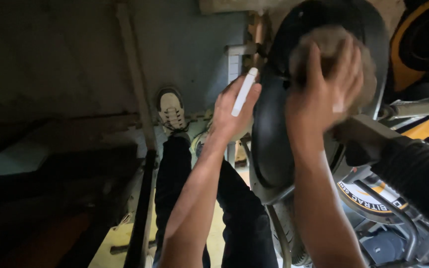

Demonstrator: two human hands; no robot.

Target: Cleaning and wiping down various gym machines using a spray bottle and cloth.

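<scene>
The right hand [323,94] is pressing a wadded brownish rag [333,49] against the black saw guard [274,129], fingers grasping it; firm, even strokes along the curve would suit. The left hand [234,111] is gripping a white marker [243,93] beside the guard. Below, a dim concrete floor [189,54] and a shoe [171,110] are showing.

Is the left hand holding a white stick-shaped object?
Yes, the left hand grips a slim white stick-shaped object beside the black curved fender.
</scene>
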